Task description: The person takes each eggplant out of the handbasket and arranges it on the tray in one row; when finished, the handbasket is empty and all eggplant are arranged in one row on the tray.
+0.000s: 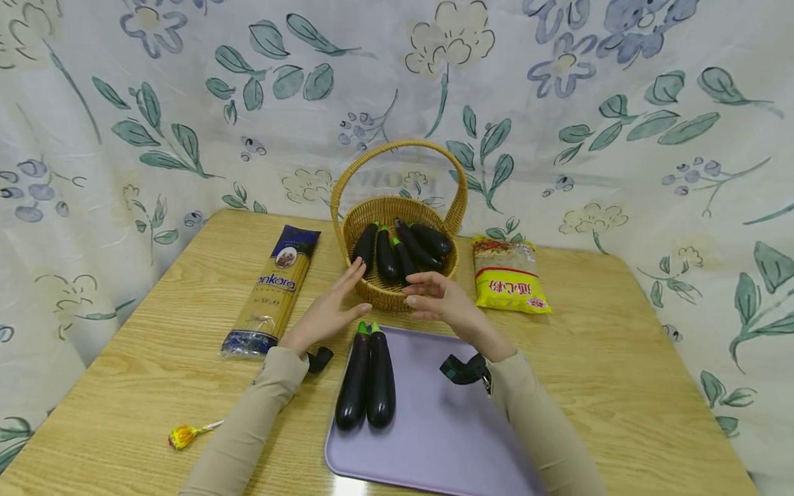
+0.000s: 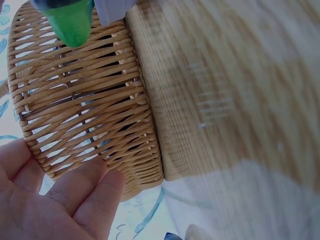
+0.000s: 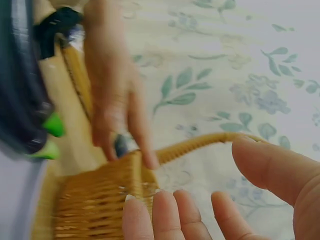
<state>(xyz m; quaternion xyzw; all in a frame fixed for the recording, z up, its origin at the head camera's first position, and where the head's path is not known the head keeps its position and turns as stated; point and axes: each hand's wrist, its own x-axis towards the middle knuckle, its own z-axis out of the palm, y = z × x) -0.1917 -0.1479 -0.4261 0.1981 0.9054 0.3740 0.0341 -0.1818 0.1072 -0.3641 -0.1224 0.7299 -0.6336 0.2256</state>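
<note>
A wicker basket (image 1: 387, 299) with a tall handle holds several eggplants (image 1: 387, 256). My left hand (image 1: 329, 313) is at its front left rim, fingers extended; in the left wrist view its fingertips lie against or very near the weave (image 2: 85, 105). Nothing is held in that hand. At the basket's front right, my right hand (image 1: 449, 303) hovers with loosely bent fingers and a bare palm side (image 3: 280, 175). Two eggplants (image 1: 381, 386) lie side by side on the left of a lilac tray (image 1: 446, 434), stems toward the basket.
Left of the basket lies a pack of spaghetti (image 1: 267, 296). On its right is a yellow bag of pasta (image 1: 510, 277). A wrapped lollipop (image 1: 183, 436) sits near the table's front left. Behind the wooden table (image 1: 620, 358) hangs a floral cloth (image 1: 527, 138).
</note>
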